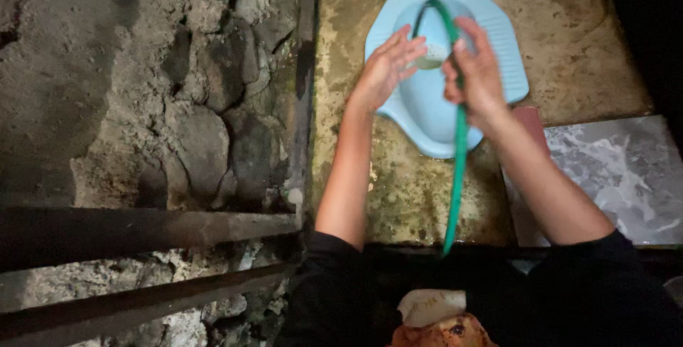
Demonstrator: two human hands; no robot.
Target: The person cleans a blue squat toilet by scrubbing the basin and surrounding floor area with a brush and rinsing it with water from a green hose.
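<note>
Gripping a green hose point(459, 155), the right hand point(475, 77) faces the open-fingered left hand point(388, 66).

head cam | looks steeply down, close over both forearms | frames light-blue squat pan point(427, 105) (single view, nothing shared)

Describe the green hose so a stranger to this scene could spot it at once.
Find the pale blue squat pan set in the stained concrete floor. Over its bowl, the right hand grips a thin hose that arcs into the pan and runs back toward the person. It is the only bright green, cord-like thing here.
</note>
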